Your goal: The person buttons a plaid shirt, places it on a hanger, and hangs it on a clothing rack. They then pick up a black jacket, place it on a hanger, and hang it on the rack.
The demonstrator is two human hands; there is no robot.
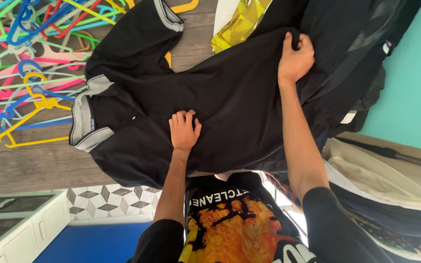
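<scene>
Here: left hand (184, 130) flat, grip apart, on soft black polo shirt (230, 97); right hand (296, 58) grip clamped on bunched hem.

Black polo shirt (230, 97) with grey collar and grey sleeve cuff, spread out flat, collar to the left. Its chest lies under the left fingers (181, 119). Its far edge is bunched inside the right fingers (296, 41).

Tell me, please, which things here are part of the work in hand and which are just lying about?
In hand:
black polo shirt
left hand, pressing flat on it
right hand, gripping its fabric

Lying about:
coloured hangers
yellow bag
white cabinet
pile of clothes
</scene>
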